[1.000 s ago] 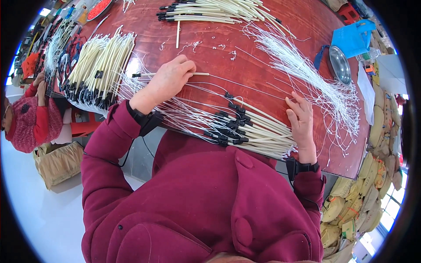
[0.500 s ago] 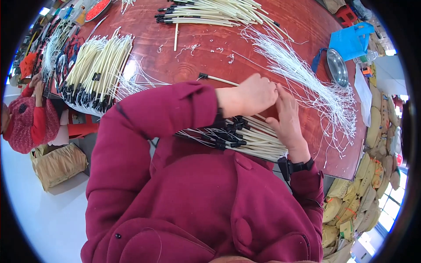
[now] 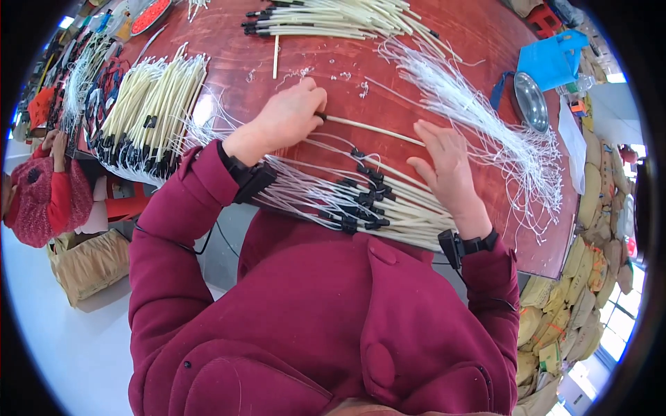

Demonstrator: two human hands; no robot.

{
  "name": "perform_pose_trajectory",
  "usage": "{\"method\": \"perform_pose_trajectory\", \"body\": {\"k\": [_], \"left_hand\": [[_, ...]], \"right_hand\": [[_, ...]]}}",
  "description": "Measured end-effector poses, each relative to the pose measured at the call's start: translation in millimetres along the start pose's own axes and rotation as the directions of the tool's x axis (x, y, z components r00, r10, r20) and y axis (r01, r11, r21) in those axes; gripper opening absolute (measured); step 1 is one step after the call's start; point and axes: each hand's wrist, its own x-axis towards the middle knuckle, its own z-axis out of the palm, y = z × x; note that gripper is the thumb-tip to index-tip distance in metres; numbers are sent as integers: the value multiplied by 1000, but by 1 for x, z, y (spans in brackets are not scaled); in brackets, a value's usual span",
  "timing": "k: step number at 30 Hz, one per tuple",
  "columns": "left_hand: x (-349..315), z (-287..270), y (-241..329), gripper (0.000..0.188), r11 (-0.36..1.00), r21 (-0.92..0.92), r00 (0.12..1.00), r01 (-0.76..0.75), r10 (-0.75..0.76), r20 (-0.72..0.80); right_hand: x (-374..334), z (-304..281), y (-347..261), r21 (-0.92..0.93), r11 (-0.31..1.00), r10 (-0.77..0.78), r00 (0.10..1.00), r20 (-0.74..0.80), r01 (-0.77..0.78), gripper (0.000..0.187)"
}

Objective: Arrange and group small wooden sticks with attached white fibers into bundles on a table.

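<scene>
A thin pale rod (image 3: 378, 130) with a black end piece lies across the red table in front of me. My left hand (image 3: 295, 113) is closed, its fingers curled at the black end, which they partly cover. My right hand (image 3: 447, 165) has its fingers stretched out, the tips at the rod's other end, palm low over the table. Between my forearms and my body lies a bundle of similar pale rods (image 3: 409, 211) with black end pieces. White cords (image 3: 298, 187) trail from that bundle to the left, below my left wrist.
Loose white cords (image 3: 479, 118) spread at the right, near a metal bowl (image 3: 531, 102) and a blue bag (image 3: 553, 60). More rods are stacked at the far side (image 3: 333, 19) and stand bunched at the left (image 3: 154, 114). Another person (image 3: 55, 187) sits at far left. Sacks (image 3: 586, 277) are piled at right.
My left hand has moved left, from beside my right hand to the rod's black end. My right hand stays nearly in place, and the rod now shows between the hands.
</scene>
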Motion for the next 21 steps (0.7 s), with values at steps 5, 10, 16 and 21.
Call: {"method": "perform_pose_trajectory", "body": {"k": [5, 10, 16, 21], "left_hand": [[-1, 3, 22, 19, 990, -134, 996, 38, -27, 83], [-9, -5, 53, 21, 955, -266, 991, -128, 117, -57], [-15, -14, 60, 21, 919, -369, 990, -141, 142, -23], [-38, -48, 38, 23, 961, -257, 987, 102, -131, -98]], "right_hand": [[9, 3, -4, -20, 999, -45, 998, -37, 44, 53], [11, 1, -15, 45, 994, -101, 994, -27, 103, 25], [10, -6, -17, 2, 985, -171, 984, -40, 171, 11], [14, -35, -18, -12, 983, -185, 981, -62, 184, 11]]}}
